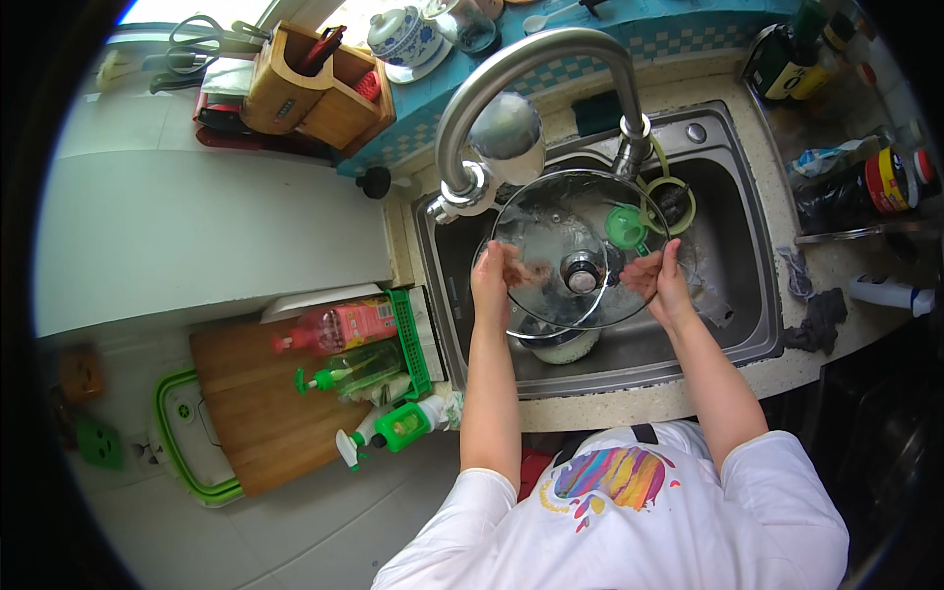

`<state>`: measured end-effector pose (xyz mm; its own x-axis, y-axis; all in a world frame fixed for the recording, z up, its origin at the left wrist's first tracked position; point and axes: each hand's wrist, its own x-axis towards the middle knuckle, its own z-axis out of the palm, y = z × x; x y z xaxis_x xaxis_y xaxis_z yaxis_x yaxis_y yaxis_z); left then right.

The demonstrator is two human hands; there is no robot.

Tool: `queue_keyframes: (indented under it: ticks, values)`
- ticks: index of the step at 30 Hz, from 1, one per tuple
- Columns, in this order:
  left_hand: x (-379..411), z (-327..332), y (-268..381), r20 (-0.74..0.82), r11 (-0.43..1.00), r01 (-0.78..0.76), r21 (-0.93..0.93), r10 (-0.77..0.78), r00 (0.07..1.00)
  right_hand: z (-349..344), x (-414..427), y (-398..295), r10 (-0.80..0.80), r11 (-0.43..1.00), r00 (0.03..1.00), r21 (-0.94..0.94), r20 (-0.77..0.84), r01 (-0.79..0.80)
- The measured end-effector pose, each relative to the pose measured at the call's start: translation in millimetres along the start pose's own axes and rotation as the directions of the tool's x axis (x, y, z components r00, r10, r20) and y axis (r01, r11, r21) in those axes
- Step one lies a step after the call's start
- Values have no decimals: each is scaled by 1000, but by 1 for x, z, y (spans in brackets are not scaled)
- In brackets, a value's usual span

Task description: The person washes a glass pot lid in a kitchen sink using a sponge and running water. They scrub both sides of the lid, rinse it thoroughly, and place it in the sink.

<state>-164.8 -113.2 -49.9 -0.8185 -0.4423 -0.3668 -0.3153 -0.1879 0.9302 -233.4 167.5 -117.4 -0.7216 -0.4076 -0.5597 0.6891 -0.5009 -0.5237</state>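
Note:
A clear glass pot lid [546, 228] with a metal rim is held over the sink between my two hands. My left hand [492, 279] grips its left edge, thumb on the upper side and fingers showing through the glass. My right hand [664, 284] has hold of the right edge in the same way. A round knob [582, 279] shows at the middle of the lid. Another metal rim curves just beneath it; whether that is a second lid I cannot tell. Lower down, partly covered, a bowl [564, 348] with whitish content sits in the sink.
The curved faucet [542, 46] arches over the steel sink [759, 295]. A green strainer [627, 226] and a yellow-green cup [689, 221] lie in the basin. Detergent bottles [404, 426] stand left, a dark cloth [817, 321] right. A wooden knife block [284, 92] stands at the upper left.

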Motion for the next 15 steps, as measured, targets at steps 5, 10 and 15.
queue_keyframes:
  ticks: [5,10,15]
  values:
    - [43,9,20,-105,692,-265,671,443,890,6,12,4,28,996,997,-91,69,-21]
    - [45,49,71,238,154,-431,889,649,723,22,23,5,14,990,992,-138,123,3]
    - [43,41,99,417,3,-523,852,599,684,44,35,5,21,979,988,-204,150,10]
